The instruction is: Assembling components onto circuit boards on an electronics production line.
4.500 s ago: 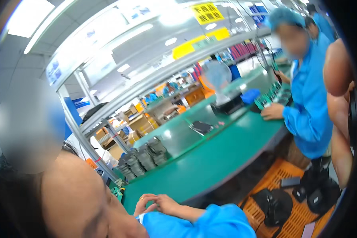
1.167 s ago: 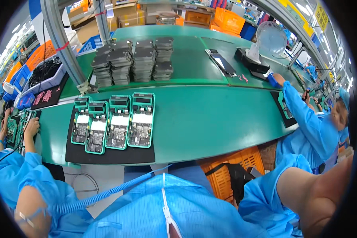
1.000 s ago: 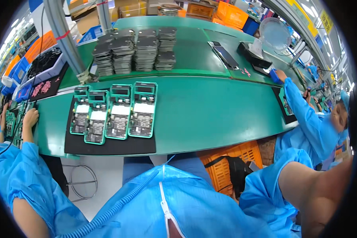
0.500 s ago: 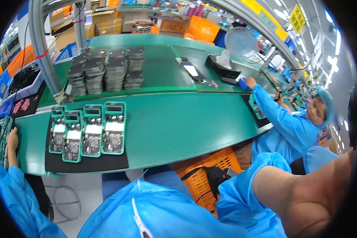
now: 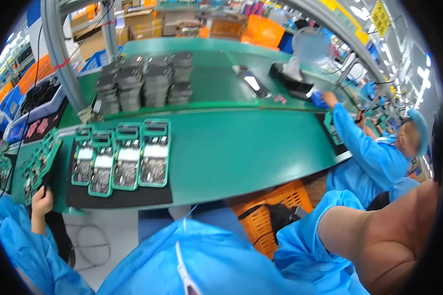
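Observation:
My right hand (image 5: 403, 236) is raised very close at the lower right. Its wrist comes bare out of a blue sleeve (image 5: 310, 236); its fingers run out of sight at the dark rim, so what they touch is hidden. My left hand does not show. In front of me, several green-framed phone circuit boards (image 5: 127, 160) lie side by side on a black mat (image 5: 147, 196). At the left, a hand (image 5: 42, 201), seemingly a neighbour's, grips a tilted black mat (image 5: 55, 162) carrying more green-framed boards (image 5: 40, 160).
Stacks of grey flat plates (image 5: 130, 86) stand behind on the green table (image 5: 231, 147). A phone (image 5: 251, 81) and black box (image 5: 290, 81) lie farther right. A co-worker in blue (image 5: 369, 147) reaches to a blue bin (image 5: 319, 100). An orange crate (image 5: 295, 194) stands below the edge.
The view has swung, so the scene sits farther right. At the left, the neighbour's hand has brought the loaded mat rightward and tilted it. My right hand stays raised.

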`<state>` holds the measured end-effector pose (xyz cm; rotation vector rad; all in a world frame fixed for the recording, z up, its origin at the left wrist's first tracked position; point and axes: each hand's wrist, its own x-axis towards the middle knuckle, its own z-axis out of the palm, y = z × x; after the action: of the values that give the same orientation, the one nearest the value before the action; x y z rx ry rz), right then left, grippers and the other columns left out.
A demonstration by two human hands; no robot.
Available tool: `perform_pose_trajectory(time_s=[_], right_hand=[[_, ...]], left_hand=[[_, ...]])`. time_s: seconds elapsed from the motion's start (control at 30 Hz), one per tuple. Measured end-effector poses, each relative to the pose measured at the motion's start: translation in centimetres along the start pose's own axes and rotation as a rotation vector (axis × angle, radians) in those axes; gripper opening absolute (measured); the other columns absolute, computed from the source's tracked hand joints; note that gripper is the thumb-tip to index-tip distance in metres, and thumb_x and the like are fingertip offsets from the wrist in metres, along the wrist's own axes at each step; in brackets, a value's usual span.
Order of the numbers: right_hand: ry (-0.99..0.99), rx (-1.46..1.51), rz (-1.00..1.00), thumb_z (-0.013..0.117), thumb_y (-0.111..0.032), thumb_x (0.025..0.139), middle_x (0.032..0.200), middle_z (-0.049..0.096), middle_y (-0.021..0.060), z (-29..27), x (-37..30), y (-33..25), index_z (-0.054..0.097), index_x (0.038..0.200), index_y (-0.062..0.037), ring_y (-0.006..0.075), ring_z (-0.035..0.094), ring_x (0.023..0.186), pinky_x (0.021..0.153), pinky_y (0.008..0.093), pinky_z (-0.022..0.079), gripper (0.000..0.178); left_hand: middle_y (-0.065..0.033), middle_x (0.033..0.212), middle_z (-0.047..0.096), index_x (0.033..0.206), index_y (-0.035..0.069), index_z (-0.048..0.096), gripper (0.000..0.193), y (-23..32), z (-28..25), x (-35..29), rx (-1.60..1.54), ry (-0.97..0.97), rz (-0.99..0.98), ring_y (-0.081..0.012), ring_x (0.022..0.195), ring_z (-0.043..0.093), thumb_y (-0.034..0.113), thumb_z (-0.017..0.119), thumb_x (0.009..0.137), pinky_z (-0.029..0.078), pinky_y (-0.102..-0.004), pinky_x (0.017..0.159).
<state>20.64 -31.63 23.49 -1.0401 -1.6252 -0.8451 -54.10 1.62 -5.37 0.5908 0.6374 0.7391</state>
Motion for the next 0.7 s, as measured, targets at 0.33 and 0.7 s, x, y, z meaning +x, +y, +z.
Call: perform_pose_trajectory(time_s=[0.33, 0.7], right_hand=[[-0.047, 0.017, 0.054, 0.050, -0.021, 0.091, 0.117, 0.051, 0.0027, 5.5, 2.1, -1.7, 0.046, 0.126, -0.0157, 0.0182, 0.045, 0.095, 0.085, 0.0349, 0.035, 0.035], [-0.024, 0.137, -0.008, 0.051, -0.020, 0.091, 0.118, 0.051, 0.0018, 6.9, 2.9, -2.6, 0.046, 0.128, -0.0169, 0.0187, 0.045, 0.097, 0.087, 0.0358, 0.034, 0.037]], left_hand=[[-0.0019, 0.082, 0.056, 0.104, -0.001, 0.051, 0.041, -0.7, -1.0, -1.9, -0.164, 0.201, -0.240, -0.0125, 0.068, 0.054, 0.038, 0.052, 0.091, 0.046, -0.0214, 0.062], [-0.0045, 0.070, 0.048, 0.122, 0.004, 0.052, 0.047, -4.7, 12.3, 1.6, -0.327, 0.258, -0.059, -0.0174, 0.063, 0.048, 0.042, 0.044, 0.094, 0.042, -0.0249, 0.062]])
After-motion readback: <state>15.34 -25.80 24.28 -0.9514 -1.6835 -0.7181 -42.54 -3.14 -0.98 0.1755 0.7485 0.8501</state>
